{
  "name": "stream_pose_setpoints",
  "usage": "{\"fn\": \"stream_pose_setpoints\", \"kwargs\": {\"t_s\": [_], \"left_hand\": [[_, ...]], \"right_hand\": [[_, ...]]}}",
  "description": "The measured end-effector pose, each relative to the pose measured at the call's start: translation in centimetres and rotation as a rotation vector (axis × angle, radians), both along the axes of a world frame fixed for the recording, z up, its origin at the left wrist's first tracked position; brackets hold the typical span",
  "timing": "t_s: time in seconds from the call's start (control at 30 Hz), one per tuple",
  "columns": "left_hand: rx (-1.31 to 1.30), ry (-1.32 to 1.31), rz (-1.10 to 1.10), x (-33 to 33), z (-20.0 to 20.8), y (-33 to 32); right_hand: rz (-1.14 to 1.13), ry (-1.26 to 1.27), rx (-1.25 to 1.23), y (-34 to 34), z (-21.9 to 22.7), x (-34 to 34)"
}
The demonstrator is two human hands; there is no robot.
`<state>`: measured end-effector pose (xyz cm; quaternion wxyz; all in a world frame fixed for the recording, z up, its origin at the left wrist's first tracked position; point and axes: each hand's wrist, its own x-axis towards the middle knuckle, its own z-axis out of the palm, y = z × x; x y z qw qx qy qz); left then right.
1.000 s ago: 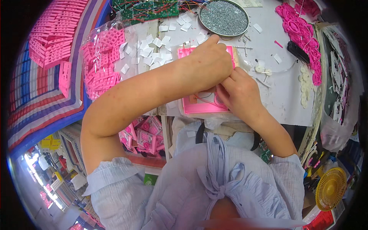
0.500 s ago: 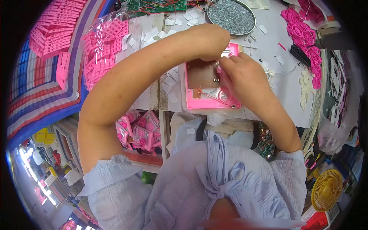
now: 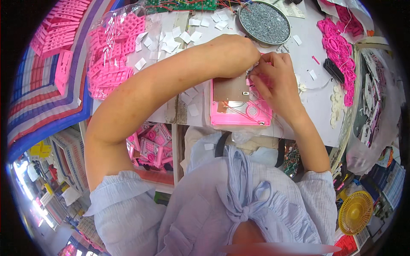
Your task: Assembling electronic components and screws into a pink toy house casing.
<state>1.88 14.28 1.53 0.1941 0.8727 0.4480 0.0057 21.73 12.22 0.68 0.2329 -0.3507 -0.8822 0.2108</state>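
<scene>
On the worktable in front of me lies a pink plastic case (image 3: 220,120), its inside facing up. A brown circuit board (image 3: 230,90) with a small switch covers its left part, and thin red wires (image 3: 241,112) run across the near part. My left hand (image 3: 242,54) bends over the far end of the case; its fingers are hidden behind the back of the hand. From the right, my right hand (image 3: 279,81) reaches over the case's right side, thumb and fingers closed together beside the board. What they pinch is too small to make out.
Behind the case stands a round tray of small screws (image 3: 265,23). White paper pieces (image 3: 171,45) lie to its left, near a clear bag of pink parts (image 3: 113,57). Pink ring-shaped parts (image 3: 337,55) and a black tool (image 3: 334,70) are at right. An open drawer (image 3: 151,145) holds pink cases.
My right hand has shifted slightly right and away from me, its fingers now more bent and raised. My left hand stays over the case's far end. The whole view has moved slightly.
</scene>
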Motion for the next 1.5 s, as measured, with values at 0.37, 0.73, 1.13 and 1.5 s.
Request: {"fn": "stream_pose_setpoints", "kwargs": {"t_s": [0.37,0.73,1.13,1.5], "left_hand": [[-0.091,-0.054,0.12,0.5,1.3,-0.5],[-0.119,-0.096,0.151,0.4,1.5,-0.7],[-0.08,-0.52,0.135,-1.9,0.3,-0.5],[-0.031,-0.59,0.387,-4.4,0.8,-2.8]], "right_hand": [[0.338,-0.153,0.167,0.5,1.6,1.9],[0.496,-0.229,-0.115,3.4,2.7,1.9],[0.149,-0.224,0.138,-1.4,1.6,0.4],[0.401,-0.217,0.069,1.3,2.1,2.2]]}}
